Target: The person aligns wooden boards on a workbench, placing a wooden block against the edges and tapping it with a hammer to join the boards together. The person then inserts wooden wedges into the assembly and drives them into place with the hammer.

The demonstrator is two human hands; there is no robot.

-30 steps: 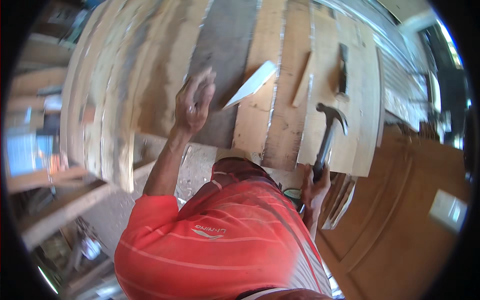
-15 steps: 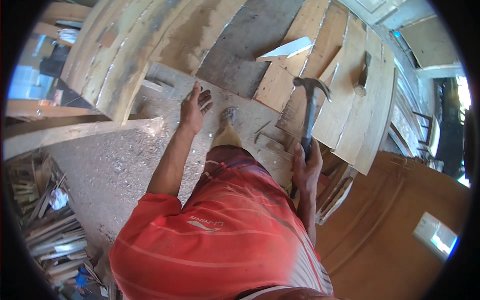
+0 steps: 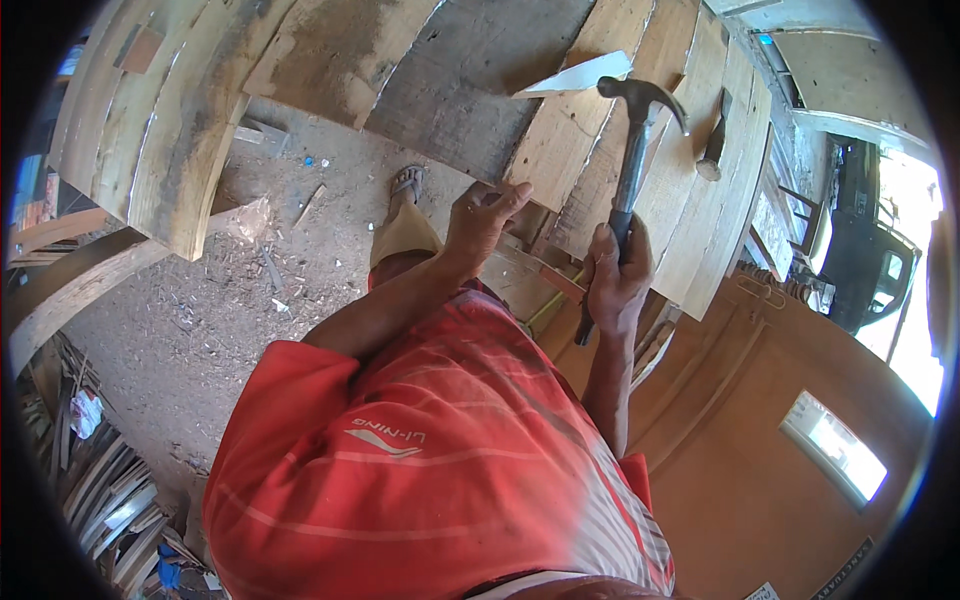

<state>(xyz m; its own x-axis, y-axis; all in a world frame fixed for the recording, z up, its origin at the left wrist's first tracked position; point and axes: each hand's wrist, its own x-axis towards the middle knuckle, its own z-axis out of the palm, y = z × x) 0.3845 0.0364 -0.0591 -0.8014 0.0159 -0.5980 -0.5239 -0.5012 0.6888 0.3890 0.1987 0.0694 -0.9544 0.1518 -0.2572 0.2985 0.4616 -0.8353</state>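
A claw hammer with a dark handle is in my right hand, its fingers wrapped round the grip. The hammer stands head up, above the planks in this view. My left hand is beside the front edge of the joined wooden planks. Its thumb and fingers are apart, and I see nothing held in them. A pale wedge-shaped piece lies on the planks beyond the hammer head. To the right of the hammer lies a dark tool with a round wooden end.
A small wood block lies on the far-left planks. A curved beam juts in at the left, above a stack of scrap wood. Shavings litter the floor. A large brown panel stands at the right.
My left hand has moved right, toward the plank edge and closer to the hammer. The hammer has risen slightly in my right hand. The view has shifted, showing more of the right side.
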